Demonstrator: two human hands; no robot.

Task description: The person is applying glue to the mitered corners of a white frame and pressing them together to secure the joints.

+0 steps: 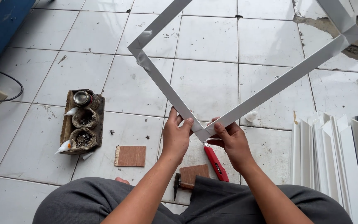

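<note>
A white square frame (pixel 266 89) made of flat angled strips is held up on one corner over the tiled floor. My left hand (pixel 177 135) grips the left strip just above the near corner. My right hand (pixel 231 141) pinches the right strip at that same corner, thumb on top. Both hands press the mitred joint together. The far corner runs out of the top of the view. Under my hands on the floor lie a red utility knife (pixel 215 162), a hammer (pixel 178 185) and a small brown wooden block (pixel 195 173).
A worn block (pixel 82 123) with hollows, a small tin and glue tubes sits at left beside a second brown wooden square (pixel 131 156). White and grey profile strips (pixel 336 157) are stacked at right. A black cable (pixel 5 81) loops at far left. Broken tile (pixel 357 49) shows top right.
</note>
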